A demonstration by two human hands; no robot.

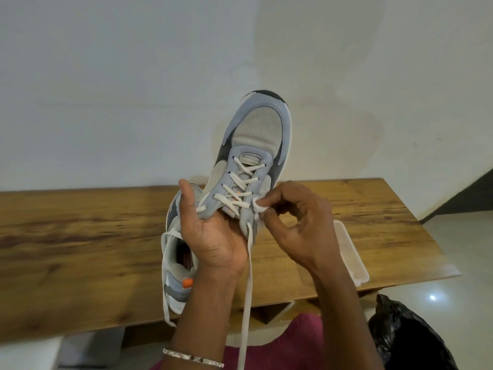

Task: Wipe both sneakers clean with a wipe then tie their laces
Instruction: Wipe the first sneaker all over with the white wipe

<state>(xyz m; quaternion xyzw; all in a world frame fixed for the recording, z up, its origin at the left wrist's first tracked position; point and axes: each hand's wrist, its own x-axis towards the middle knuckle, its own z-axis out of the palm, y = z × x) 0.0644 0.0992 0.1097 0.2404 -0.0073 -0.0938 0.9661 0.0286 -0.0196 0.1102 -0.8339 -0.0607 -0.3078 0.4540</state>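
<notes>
A light blue and grey sneaker (256, 145) is held up above the table, toe pointing away. My left hand (210, 236) grips it from below at the heel end, thumb up along its left side. My right hand (296, 222) pinches a small white wipe (260, 206) against the sneaker's right side beside the laces. One loose white lace (246, 303) hangs down from it past my wrist. The second sneaker (177, 263) lies on the wooden table (80, 249) behind my left hand, partly hidden, its laces untied.
A flat white wipe packet (349, 252) lies on the table's right end near the edge. A black plastic bag (405, 335) sits on the floor at lower right. A plain white wall stands just behind the table.
</notes>
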